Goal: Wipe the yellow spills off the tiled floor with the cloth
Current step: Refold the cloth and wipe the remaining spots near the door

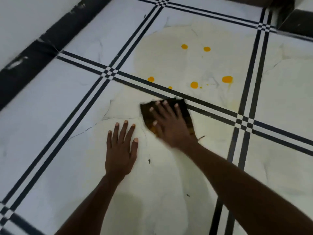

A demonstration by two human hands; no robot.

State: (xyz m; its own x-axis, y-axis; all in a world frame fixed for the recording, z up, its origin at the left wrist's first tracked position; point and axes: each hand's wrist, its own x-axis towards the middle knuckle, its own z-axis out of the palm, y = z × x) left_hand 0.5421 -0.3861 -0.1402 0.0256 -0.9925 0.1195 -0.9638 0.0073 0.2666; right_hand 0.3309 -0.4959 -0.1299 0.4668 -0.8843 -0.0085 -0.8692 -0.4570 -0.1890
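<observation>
White marbled floor tiles (50,116) with black-striped borders, dark skirting (39,53).

Six big yellow spills (194,84) — one cloth (182,107).

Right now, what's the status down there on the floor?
Right hand flat on dark cloth, pressing. Left hand spread on bare tile, bracing. Yellow spills unwiped beyond cloth. Nothing in the way.

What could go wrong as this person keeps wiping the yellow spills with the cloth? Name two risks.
1. The cloth already looks stained, so it may smear the yellow spills rather than lift them.
2. The left hand rests flat on a floor that may be wet, so it could slip.
</observation>
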